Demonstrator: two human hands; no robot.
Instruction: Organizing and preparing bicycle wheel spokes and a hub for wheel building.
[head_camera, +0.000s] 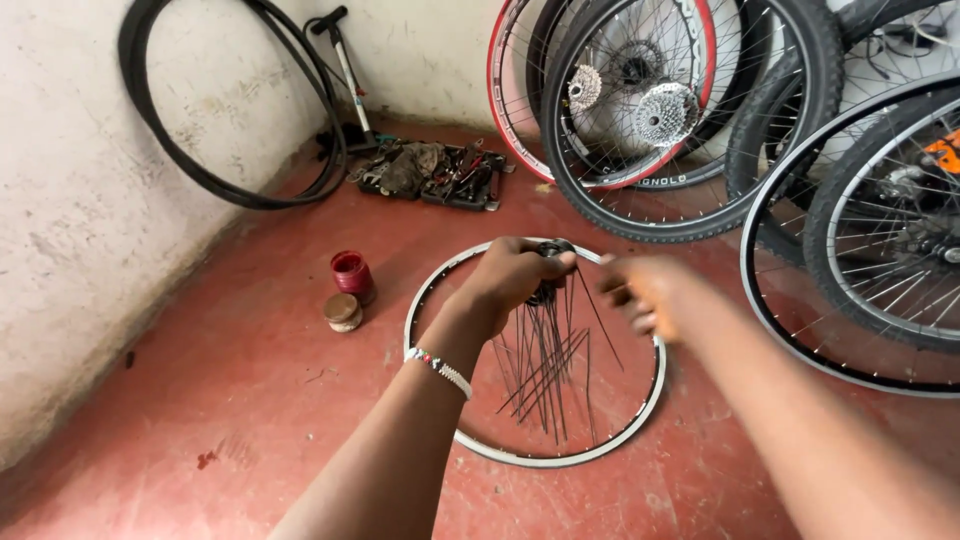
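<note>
Your left hand (512, 275) clamps hub (553, 250), spokes (548, 360) dangling below over rim (480, 445); right hand (648, 292) alongside, blurred, grip unclear.

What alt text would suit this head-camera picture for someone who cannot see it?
A left hand holds up a wheel hub with loose dark spokes dangling, above a bare silver rim on a red floor; the blurred right hand is beside it. Bicycle wheels lean on the wall.
</note>
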